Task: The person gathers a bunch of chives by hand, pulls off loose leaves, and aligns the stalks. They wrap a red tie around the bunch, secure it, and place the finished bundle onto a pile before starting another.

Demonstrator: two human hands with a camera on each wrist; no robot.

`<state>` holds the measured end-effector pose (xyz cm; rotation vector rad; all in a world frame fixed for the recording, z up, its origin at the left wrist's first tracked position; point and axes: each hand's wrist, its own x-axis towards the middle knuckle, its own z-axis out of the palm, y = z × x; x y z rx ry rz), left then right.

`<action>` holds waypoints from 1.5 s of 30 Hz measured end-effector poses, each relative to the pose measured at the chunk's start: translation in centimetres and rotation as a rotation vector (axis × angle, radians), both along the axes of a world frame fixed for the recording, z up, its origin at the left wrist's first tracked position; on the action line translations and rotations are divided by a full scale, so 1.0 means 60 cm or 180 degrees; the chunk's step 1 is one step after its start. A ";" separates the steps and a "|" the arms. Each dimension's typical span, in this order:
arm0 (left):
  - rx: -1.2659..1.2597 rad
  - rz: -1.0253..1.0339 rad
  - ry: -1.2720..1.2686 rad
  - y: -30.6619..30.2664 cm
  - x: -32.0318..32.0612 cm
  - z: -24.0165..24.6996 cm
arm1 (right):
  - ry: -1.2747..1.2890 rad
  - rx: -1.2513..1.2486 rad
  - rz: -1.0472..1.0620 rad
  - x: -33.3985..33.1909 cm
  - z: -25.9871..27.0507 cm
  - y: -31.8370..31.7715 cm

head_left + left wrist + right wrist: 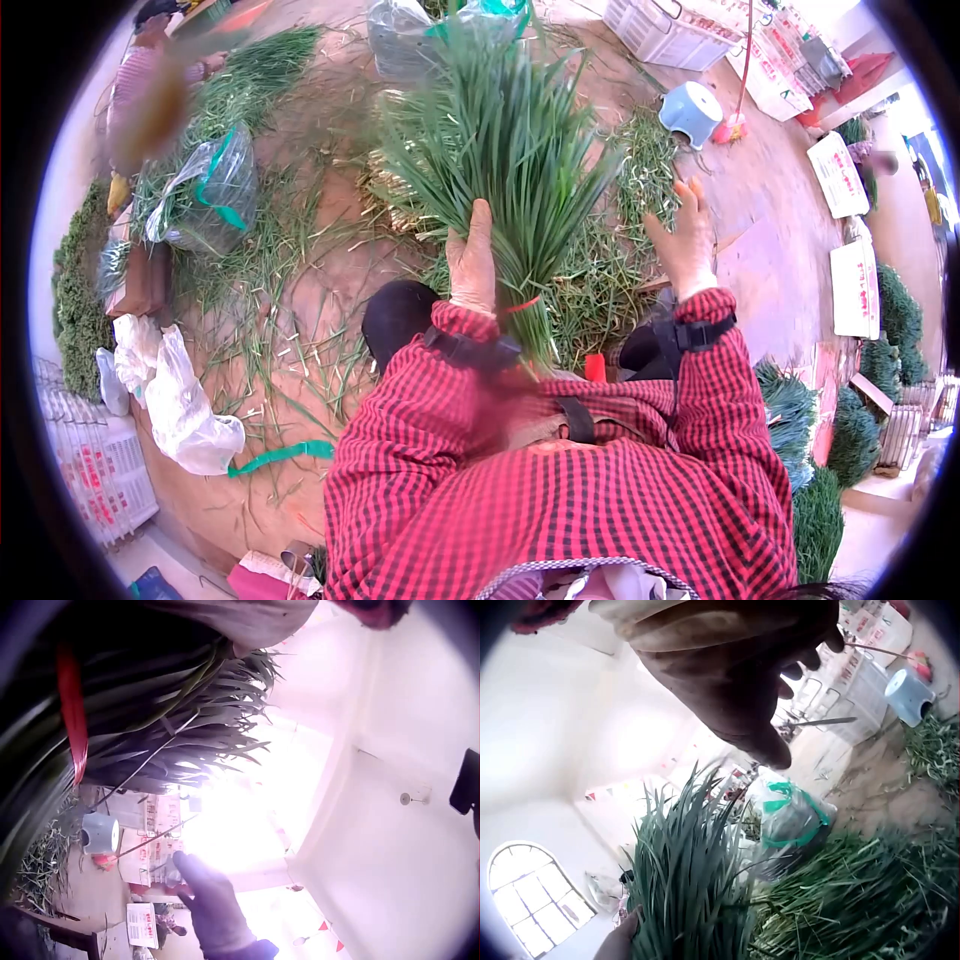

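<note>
Bunch of long, narrow green leaves [525, 215], bound near its base by a thin red band [522, 304]: stood in front of the seated person, between the two hands. Its long axis ran away from the body, base just in front of the red-and-black checked shirt [590, 500], leaf tips fanned outward at the far end. What bore the base could not be made out.

Left hand [473, 262]: the nearer one, touching the bunch's left side above the band, one digit straight along the leaves. The remaining fingers were hidden, so whether they curled round the bunch could not be told.

Right hand [690, 240]: held nothing; fingers spread, well apart from the leaves on their right side. Judged the governing relation: the bunch lay to this hand's left, across a gap, its axis upright between the palms.

Surroundings: loose green cuttings [600, 300] on the floor beyond and beside the bunch; pale blue plastic stool [692, 112] past the right hand; white plastic crate [665, 35] farther off.
</note>
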<state>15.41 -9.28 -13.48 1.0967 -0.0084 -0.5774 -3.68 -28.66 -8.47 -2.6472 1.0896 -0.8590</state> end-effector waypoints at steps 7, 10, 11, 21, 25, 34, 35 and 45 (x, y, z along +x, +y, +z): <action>-0.0274 -0.1214 -0.0282 -0.012 -0.004 -0.005 | -0.0112 0.3161 0.1072 0.052 -0.117 0.189; -0.0511 -0.1283 -0.0120 -0.012 -0.007 -0.007 | -0.1533 0.4050 0.0750 0.066 -0.140 0.162; -0.0670 -0.1355 -0.0014 -0.005 -0.004 0.002 | -0.1659 0.4199 0.0650 0.056 -0.144 0.143; -0.0742 -0.1715 0.0543 -0.019 0.003 -0.030 | -0.0612 0.3772 0.1639 0.064 -0.032 0.151; -0.0934 -0.1349 0.0458 -0.004 0.008 -0.034 | -0.1497 0.3762 0.1883 0.132 0.024 0.166; -0.1256 -0.0885 0.1267 0.011 0.011 0.011 | -0.2480 0.3690 0.1054 0.077 -0.001 0.058; -0.1269 -0.0844 0.1246 0.010 0.012 0.004 | -0.2468 0.3557 0.0937 0.067 -0.002 0.053; -0.1374 -0.0399 0.1580 -0.007 0.031 -0.031 | -0.1720 0.2713 0.0906 0.046 0.088 0.095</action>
